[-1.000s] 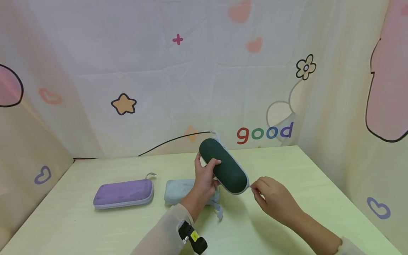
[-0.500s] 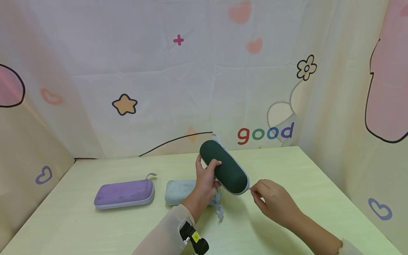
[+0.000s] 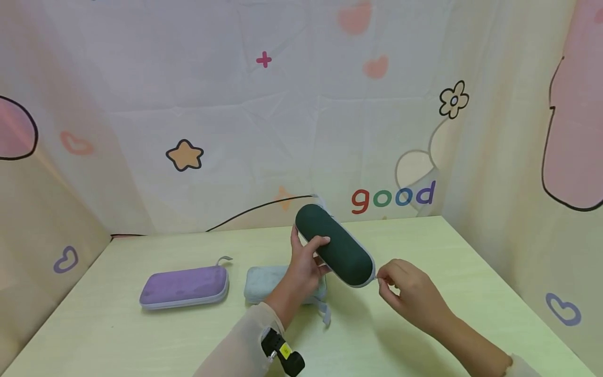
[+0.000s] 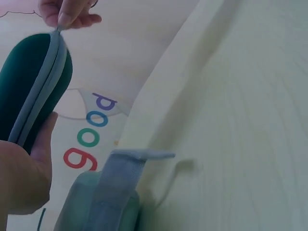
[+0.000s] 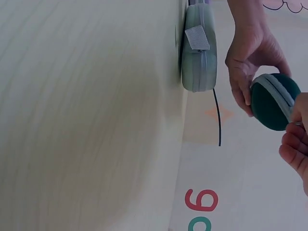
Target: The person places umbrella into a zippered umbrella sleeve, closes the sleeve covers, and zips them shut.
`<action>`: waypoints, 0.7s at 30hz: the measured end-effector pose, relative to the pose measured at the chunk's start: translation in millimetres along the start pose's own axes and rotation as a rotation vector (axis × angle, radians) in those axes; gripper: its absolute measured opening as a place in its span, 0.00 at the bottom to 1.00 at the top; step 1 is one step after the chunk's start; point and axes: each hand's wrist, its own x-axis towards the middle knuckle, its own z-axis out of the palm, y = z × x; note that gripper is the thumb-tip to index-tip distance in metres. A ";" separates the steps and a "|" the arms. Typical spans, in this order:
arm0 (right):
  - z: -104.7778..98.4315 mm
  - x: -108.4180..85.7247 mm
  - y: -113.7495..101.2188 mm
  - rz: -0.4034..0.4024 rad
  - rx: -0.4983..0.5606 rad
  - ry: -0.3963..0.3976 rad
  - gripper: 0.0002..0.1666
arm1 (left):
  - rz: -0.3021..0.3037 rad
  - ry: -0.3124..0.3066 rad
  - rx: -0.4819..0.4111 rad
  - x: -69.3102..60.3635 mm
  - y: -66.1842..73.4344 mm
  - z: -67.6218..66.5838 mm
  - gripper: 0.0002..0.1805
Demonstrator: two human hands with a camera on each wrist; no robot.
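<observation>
In the head view my left hand [image 3: 301, 267] grips a dark green zip case [image 3: 335, 246] above the table, its thumb lying across the front. The case is long, round-ended and tilted, its lower end toward my right hand [image 3: 414, 296]. That hand pinches the small zipper pull at this end; the fingertips mostly hide the pull. The left wrist view shows the light grey zipper [image 4: 41, 91] running along the side, its two bands lying close together. At the upper end of the case a pale strap [image 3: 320, 201] sticks out.
A pale blue-green zip case [image 3: 264, 283] with a grey strap [image 3: 324, 313] lies on the table [image 3: 188, 340], partly behind my left hand. Further left lies a purple zip case [image 3: 183, 286] with a small loop. A printed curtain [image 3: 235, 131] stands behind the table.
The lower end of the green case and my right hand have shifted slightly to the right. Both hands keep their hold, and the other cases stay where they were.
</observation>
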 end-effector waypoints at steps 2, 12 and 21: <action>-0.4 -0.4 1.8 -0.010 0.000 0.029 0.13 | -0.005 -0.048 -0.010 -1.2 5.0 -1.5 0.53; -6.0 -1.6 13.7 -0.082 0.006 0.180 0.08 | 0.082 -0.106 -0.049 2.3 28.5 -9.6 0.29; -19.6 -6.5 21.7 -0.015 -0.022 0.148 0.07 | 0.091 -0.184 0.037 3.4 45.2 -26.5 0.23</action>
